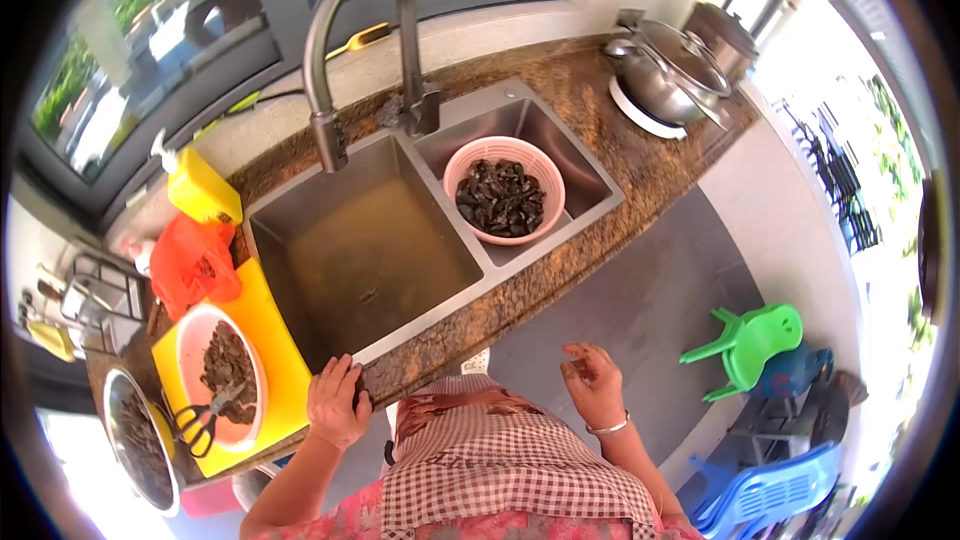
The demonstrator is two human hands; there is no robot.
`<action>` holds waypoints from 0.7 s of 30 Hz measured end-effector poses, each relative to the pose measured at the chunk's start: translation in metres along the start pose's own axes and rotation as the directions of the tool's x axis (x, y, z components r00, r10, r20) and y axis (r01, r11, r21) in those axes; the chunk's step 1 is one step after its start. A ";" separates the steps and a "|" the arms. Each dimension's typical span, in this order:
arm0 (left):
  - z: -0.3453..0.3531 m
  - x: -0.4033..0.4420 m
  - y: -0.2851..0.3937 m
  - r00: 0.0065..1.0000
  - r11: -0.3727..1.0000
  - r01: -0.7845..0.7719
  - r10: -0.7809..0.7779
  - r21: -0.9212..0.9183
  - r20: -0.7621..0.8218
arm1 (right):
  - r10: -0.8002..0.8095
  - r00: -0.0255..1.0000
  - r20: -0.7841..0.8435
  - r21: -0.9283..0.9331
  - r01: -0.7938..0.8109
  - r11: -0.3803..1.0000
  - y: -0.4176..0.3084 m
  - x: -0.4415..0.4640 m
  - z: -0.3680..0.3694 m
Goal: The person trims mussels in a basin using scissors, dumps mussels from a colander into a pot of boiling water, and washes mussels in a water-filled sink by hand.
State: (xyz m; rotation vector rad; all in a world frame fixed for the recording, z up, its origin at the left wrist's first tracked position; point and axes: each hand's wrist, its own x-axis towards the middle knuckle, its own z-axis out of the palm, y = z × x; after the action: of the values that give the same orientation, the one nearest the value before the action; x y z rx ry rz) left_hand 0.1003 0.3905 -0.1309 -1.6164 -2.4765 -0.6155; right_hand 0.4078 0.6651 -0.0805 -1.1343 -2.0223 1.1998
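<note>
My left hand (338,405) is at the counter's front edge, by the near corner of the sink's large basin. Its fingers are bent, and a small dark patch shows beside the thumb; I cannot make out what it is. Over the floor, my right hand (595,382) hangs in the air with fingers loosely apart and nothing visible in it. Murky brown water fills the bottom of the large basin (365,240). In the smaller basin sits a pink basket (548,168) of dark shellfish, apparently mussels (500,198). Black-handled scissors (205,420) lie across a pink bowl (262,380) holding brown pieces.
The bowl stands on a yellow board (292,360), beside a metal bowl (115,380) of dark stuff. Behind are a red plastic bag (195,260) and a yellow pump bottle (205,188). A tall faucet (318,60) overhangs the sink. Pots (670,80) stand right; a green chair (755,345) is below.
</note>
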 end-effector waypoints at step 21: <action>0.010 0.034 -0.007 0.975 0.975 0.223 -0.223 -0.013 0.000 | 0.338 0.390 0.856 -0.487 0.827 0.279 0.082 0.276 0.361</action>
State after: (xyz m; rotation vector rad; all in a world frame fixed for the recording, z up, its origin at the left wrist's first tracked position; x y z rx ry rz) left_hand 0.0807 0.4212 -0.1305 -1.3500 -2.6799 -0.6595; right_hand 0.0237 0.7630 -0.3162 -0.1154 -3.9042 0.0496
